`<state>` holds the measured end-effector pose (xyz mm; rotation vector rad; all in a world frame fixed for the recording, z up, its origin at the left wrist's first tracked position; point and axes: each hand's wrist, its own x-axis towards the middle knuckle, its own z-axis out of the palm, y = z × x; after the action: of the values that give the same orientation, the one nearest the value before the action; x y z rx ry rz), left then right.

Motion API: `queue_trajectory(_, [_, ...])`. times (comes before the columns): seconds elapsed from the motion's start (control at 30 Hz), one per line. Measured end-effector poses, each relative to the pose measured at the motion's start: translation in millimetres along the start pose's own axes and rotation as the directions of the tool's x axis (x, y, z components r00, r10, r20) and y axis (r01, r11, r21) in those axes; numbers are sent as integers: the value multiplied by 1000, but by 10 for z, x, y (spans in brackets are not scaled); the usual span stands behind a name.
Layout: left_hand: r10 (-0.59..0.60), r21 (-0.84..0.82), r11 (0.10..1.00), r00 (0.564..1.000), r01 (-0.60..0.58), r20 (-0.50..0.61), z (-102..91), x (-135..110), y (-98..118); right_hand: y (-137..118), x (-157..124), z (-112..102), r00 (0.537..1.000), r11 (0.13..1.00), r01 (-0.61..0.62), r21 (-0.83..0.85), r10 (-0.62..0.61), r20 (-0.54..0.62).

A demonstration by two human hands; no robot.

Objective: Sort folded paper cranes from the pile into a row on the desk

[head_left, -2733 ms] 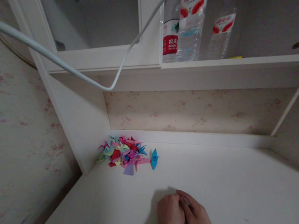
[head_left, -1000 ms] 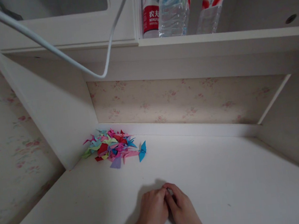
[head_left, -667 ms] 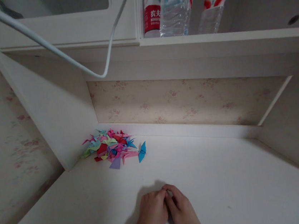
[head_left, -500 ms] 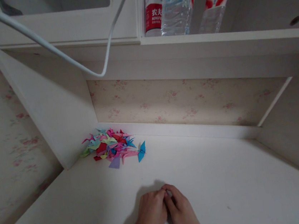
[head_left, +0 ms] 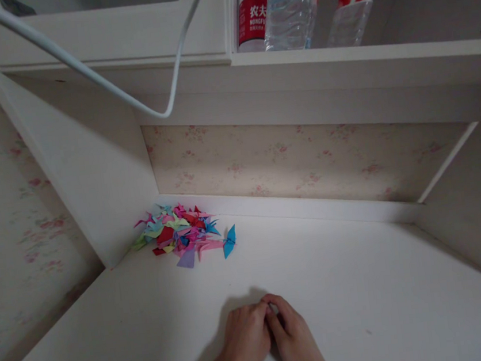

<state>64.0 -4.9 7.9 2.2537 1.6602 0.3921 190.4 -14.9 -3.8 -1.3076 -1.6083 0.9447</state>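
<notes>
My left hand and my right hand rest together on the white desk, near its front. Both have curled fingers, and their fingertips meet at the top. Whether anything is between them cannot be seen, as the fingers and palms hide it. Beyond them, to the left, lies a heap of folded paper cranes in pink, red, green, purple and blue. At the heap's right edge sits a blue paper crane. Neither hand touches the heap.
A white cable hangs across the upper left. Over the desk runs a shelf with several plastic bottles. A side panel bounds the desk at left, and flowered wallpaper covers the back.
The camera view has shifted slightly, so everything sits a little differently in the picture. My hands keep the same closed pose, and the paper cranes have not moved.
</notes>
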Motion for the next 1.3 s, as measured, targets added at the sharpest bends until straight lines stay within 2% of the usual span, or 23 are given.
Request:
queue_trajectory(0.77, [-21, -29, 999, 1000, 21, 21, -19, 3, 17, 28, 8, 10, 999, 999, 26, -22, -26, -22])
queue_trajectory(0.93, [-27, -33, 999, 999, 29, 40, -25, -3, 17, 52, 21, 12, 1000, 1000, 1, -15, -2, -7])
queue_trajectory(1.07, [-11, -31, 999, 1000, 12, 15, -12, -8, 13, 45, 16, 6, 1000, 1000, -8, -7, 8, -4])
queue_trajectory(1.17, [-1, -37, 999, 1000, 1, 6, -24, -3, 12, 52, 13, 5, 1000, 998, -20, 53, 20, -10])
queue_trajectory(1.3, [-36, -44, 998, 999, 37, 24, -77, 7, 18, 79, 144, -22, 988, 957, -155, 246, 156, 13])
